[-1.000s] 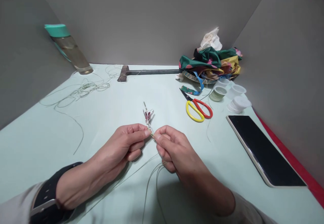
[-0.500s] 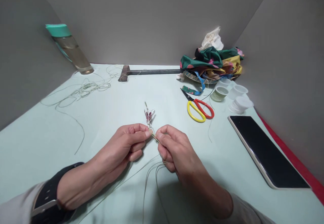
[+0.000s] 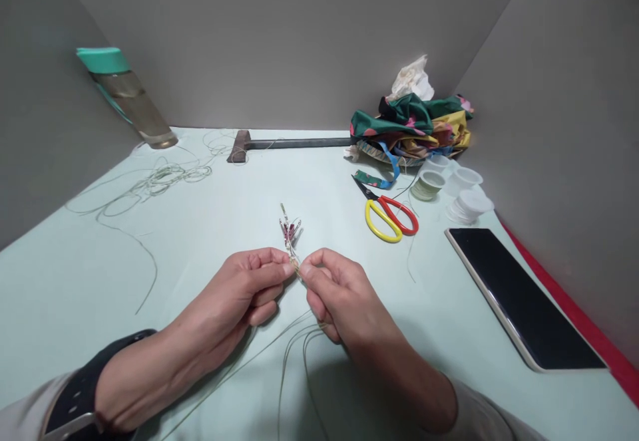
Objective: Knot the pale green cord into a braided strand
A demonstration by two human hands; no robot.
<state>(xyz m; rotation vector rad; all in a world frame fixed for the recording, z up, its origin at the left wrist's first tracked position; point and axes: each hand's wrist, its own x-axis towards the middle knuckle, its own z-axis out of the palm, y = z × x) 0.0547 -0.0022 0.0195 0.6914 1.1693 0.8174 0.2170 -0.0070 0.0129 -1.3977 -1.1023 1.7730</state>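
At the table's middle, a small cord piece (image 3: 290,233) with dark red, white and green parts points away from me. My left hand (image 3: 259,281) pinches its near end between thumb and index finger. Close beside it, my right hand (image 3: 334,288) pinches the thin green cords at the same spot, its fingertips almost touching the left ones. Several loose cords (image 3: 284,351) trail from under my right hand toward the front edge. Fingertips hide the exact crossing of the strands.
Scissors (image 3: 389,215) with yellow and red handles lie to the right, near spools of cord (image 3: 428,185) and a phone (image 3: 524,301). Behind are a hammer (image 3: 279,143) and bunched patterned cloth (image 3: 414,122). Tangled cord (image 3: 170,178) and a water bottle (image 3: 134,102) are at left.
My right hand has drawn in closer to the left fingertips, and the strand stretch between them is shorter. The whole view has shifted slightly, with things appearing further left.
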